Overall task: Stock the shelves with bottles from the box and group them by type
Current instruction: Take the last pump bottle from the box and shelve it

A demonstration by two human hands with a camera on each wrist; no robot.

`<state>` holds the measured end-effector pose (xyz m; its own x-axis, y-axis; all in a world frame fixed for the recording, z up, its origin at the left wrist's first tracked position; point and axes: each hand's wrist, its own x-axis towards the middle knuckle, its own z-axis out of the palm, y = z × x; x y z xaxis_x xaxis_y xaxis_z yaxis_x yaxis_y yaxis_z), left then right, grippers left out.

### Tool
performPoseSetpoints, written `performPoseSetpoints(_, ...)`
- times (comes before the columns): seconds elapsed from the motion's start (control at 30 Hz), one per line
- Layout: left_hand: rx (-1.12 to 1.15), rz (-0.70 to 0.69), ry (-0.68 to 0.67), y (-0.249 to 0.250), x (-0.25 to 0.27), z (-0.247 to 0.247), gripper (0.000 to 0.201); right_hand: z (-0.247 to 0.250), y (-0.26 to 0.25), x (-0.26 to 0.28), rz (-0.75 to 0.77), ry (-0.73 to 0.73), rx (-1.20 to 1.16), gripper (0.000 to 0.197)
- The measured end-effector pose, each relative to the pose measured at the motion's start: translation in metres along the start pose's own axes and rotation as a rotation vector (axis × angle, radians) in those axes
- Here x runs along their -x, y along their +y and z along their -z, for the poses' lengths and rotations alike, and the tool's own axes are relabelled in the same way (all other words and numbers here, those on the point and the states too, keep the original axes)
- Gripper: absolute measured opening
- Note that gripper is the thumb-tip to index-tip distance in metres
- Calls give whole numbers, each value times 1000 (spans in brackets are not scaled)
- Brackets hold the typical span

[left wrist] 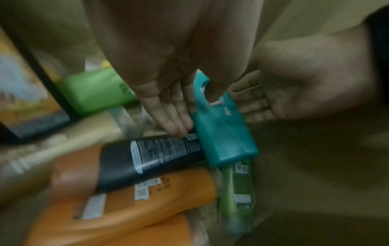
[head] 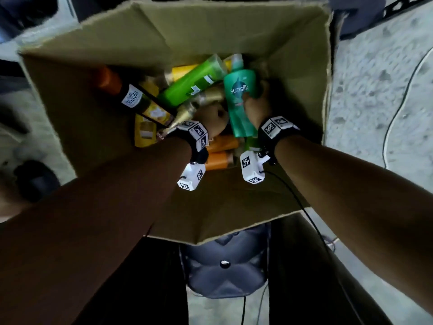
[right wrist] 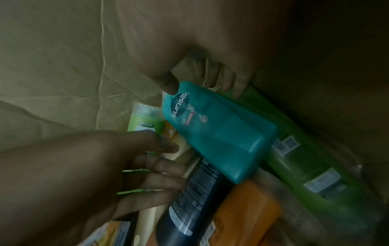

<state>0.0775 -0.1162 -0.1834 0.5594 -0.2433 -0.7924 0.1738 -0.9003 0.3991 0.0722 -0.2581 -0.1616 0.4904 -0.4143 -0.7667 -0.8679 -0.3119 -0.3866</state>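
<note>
The teal plastic Sunsilk shampoo bottle (head: 240,99) lies aslant on top of the heap inside the open brown cardboard box (head: 98,95), and the right hand (head: 256,103) has hold of it: in the right wrist view the thumb (right wrist: 168,83) presses the labelled face near the logo while the fingers (right wrist: 229,79) curl round the far edge, so the bottle (right wrist: 214,128) sits clamped between them. The left hand (head: 214,120) is just beside the bottle's other edge, with straight fingers (left wrist: 170,114) pointing down along that side; in the left wrist view their tips reach the dark bottle with a white printed label (left wrist: 151,158) that lies under the teal one (left wrist: 223,131). That hand holds nothing, and whether its fingers touch the teal bottle cannot be told through the blur. The two hands are thus close together, one on each side of the bottle. Beneath the right hand's fingers lies a long light green bottle (right wrist: 311,166), running under the teal one. Nearer the left wrist lie orange bottles (left wrist: 130,204), and beyond the left hand's fingertips a second light green bottle (head: 189,83) and a gold-coloured bottle (head: 185,111) rest in the heap. A dark bottle with an orange cap (head: 126,92) lies further off to the left hand's outer side.
</note>
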Motion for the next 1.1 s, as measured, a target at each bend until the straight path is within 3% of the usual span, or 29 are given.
performPoseSetpoints(0.2, 202, 97, 8, -3, -30, -17, 44, -22, 2, -17, -2, 50, -78, 62)
performPoseSetpoints(0.33, 326, 17, 27, 0, -34, -21, 36, -32, 6, -21, 7, 71, -93, 62)
performPoseSetpoints(0.43, 435, -16, 43, 6, -35, -18, 49, -33, 9, -24, 9, 58, -105, 63)
performPoseSetpoints(0.53, 516, -11, 67, 5, -38, -15, 48, -31, 7, -30, 18, 61, -68, 63)
performPoseSetpoints(0.7, 637, 61, 81, 1, -33, -12, 47, -23, 5, -28, 13, -57, -82, 63)
performPoseSetpoints(0.87, 679, 147, 9, -4, -17, 2, 60, -22, 12, -3, -75, -139, -252, 57)
performPoseSetpoints(1.1, 558, 74, -143, -6, 32, 14, 43, -8, 24, 53, -200, -273, -283, 66)
